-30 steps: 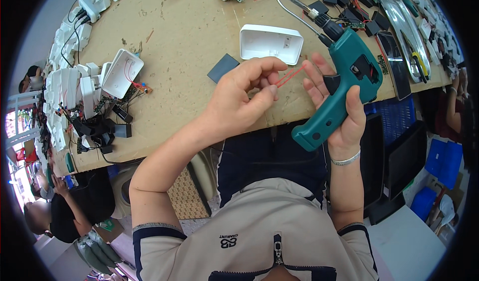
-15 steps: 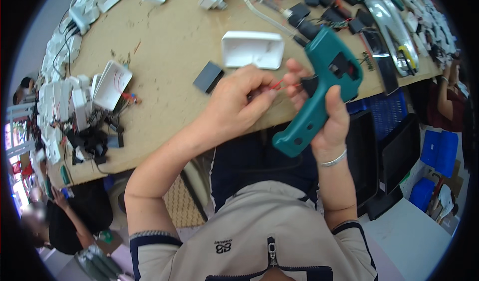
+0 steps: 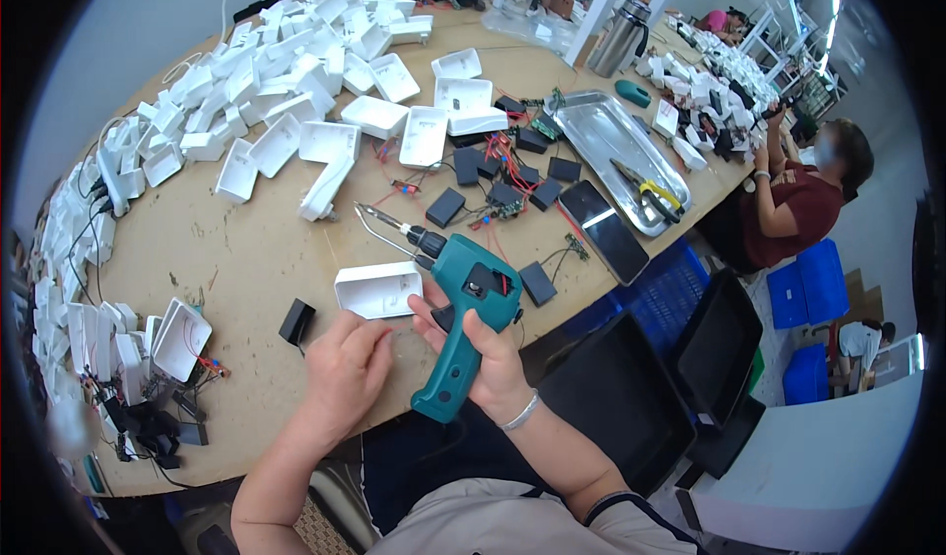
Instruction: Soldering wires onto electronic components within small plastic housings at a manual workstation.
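Right hand [image 3: 498, 363] grips green soldering gun [image 3: 453, 269], tip [image 3: 379, 215] beyond both hands, presumably for safety; left hand [image 3: 345, 363] curled closed, contents unclear.

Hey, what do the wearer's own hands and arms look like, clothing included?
Both hands are ungloved. A silvery bracelet circles the wrist of the right hand; the left hand has none visible. The right short sleeve is greyish with dark edging.

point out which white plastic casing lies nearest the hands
The white rectangular plastic casing just beyond the left hand; it lies by itself, whereas the other white casings are grouped farther off.
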